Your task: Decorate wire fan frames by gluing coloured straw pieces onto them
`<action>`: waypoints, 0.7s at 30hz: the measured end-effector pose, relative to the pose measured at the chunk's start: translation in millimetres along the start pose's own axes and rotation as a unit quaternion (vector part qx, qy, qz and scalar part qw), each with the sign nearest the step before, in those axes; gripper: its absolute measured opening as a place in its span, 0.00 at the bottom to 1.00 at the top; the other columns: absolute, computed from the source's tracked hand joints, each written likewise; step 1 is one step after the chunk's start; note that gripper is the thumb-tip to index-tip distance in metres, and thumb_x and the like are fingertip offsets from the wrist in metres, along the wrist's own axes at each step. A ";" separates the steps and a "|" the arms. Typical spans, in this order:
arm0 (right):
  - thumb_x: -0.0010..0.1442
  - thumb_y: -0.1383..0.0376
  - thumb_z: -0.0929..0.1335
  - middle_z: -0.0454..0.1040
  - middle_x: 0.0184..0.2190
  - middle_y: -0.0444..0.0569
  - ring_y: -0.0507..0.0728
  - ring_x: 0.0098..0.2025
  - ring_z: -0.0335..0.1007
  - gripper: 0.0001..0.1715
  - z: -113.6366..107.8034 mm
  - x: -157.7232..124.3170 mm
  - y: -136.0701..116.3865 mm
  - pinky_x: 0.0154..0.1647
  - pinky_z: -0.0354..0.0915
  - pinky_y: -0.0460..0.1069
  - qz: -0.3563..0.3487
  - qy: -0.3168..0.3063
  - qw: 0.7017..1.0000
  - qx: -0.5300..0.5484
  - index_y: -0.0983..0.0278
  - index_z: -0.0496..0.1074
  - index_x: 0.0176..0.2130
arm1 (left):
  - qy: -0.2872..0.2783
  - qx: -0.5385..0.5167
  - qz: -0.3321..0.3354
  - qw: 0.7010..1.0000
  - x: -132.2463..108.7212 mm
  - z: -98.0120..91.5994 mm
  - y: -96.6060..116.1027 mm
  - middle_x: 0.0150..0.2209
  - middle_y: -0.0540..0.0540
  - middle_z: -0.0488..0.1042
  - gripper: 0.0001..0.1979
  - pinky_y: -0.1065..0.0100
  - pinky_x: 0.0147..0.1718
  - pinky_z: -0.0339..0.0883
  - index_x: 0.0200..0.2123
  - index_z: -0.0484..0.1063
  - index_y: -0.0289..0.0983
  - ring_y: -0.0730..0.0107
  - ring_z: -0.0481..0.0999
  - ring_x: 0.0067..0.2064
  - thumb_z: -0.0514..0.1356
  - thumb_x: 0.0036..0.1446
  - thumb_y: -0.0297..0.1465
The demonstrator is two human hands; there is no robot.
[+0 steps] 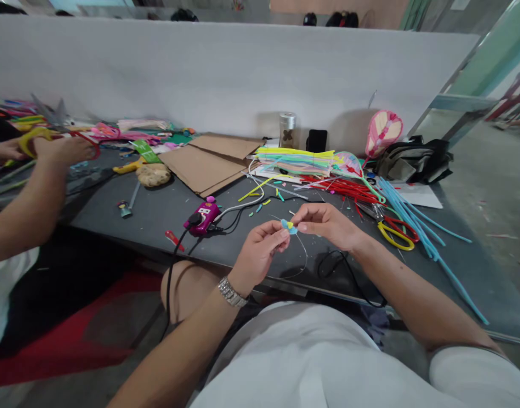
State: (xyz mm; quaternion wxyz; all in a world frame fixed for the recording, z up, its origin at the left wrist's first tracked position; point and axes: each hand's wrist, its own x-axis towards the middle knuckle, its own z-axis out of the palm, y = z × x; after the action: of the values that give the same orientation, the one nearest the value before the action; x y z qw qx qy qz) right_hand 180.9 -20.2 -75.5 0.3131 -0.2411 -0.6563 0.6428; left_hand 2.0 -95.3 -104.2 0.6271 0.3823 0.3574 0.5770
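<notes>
Small flower-like piece [290, 225], pale blue around a yellow middle; looks soft and fuzzy, fine detail too small to read. Thin, springy clear strand [306, 256] curves below it in a loose arc over the surface [94, 209], which is dark, smooth and specked with scraps.

Left hand [258, 254], metal-link watch [232, 293] at the wrist: thumb and forefinger pinch the piece from its left and lower side. Right hand [330, 225]: thumb and forefinger close on its right edge, other fingers curled. Piece sits between the two sets of fingertips, above the near part of the surface, partly covered by them.

Beyond the hands: short yellow and green clippings, a bundle of pastel strands [296, 160], straight and fluffy, and a heap of red ones [345, 186]. To the right, long light-blue strands [406, 215] run at a slant beside scissors [382, 222] with yellow and red handles. Black cable [347, 266] loops just under the right forearm.

Left of the hands: glossy magenta power block [205, 214] with a black plug in it; flat brown cardboard [209, 169] behind, its sheets overlapping. Far left, a co-worker's hand [67, 150] at red-and-yellow-handled scissors.
</notes>
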 end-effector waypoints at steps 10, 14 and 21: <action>0.64 0.47 0.71 0.79 0.36 0.50 0.56 0.40 0.74 0.23 -1.8 -16.4 -43.3 0.44 0.66 0.50 -0.052 -0.001 0.992 -0.119 0.65 0.79 0.40 | -0.110 -0.127 -0.033 0.985 -18.5 -5.6 35.8 0.24 0.53 0.58 0.26 0.66 0.30 0.57 0.20 0.59 0.37 0.74 0.60 0.27 0.76 0.43 0.38; 0.59 0.49 0.75 0.79 0.43 0.51 0.56 0.45 0.75 0.24 0.7 2.6 -26.6 0.50 0.67 0.52 -0.034 -0.027 0.996 -0.082 0.64 0.77 0.45 | -0.111 -0.153 -0.013 0.982 -21.1 -7.3 25.3 0.22 0.55 0.47 0.37 0.67 0.26 0.55 0.20 0.44 0.38 0.76 0.53 0.24 0.74 0.45 0.44; 0.63 0.48 0.71 0.77 0.33 0.48 0.53 0.37 0.72 0.23 29.8 17.3 -0.4 0.42 0.68 0.49 -0.077 -0.082 0.990 -0.084 0.66 0.77 0.37 | -0.059 -0.181 -0.021 0.982 -17.8 -8.6 9.1 0.22 0.56 0.41 0.37 0.68 0.24 0.50 0.20 0.44 0.38 0.76 0.47 0.23 0.75 0.40 0.41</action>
State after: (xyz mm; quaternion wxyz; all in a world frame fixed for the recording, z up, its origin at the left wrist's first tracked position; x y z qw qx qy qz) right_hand 147.6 -28.5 -72.7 0.2852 -0.1620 -0.7480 0.5771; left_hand -11.1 -112.1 -99.8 0.7177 0.2883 0.2174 0.5954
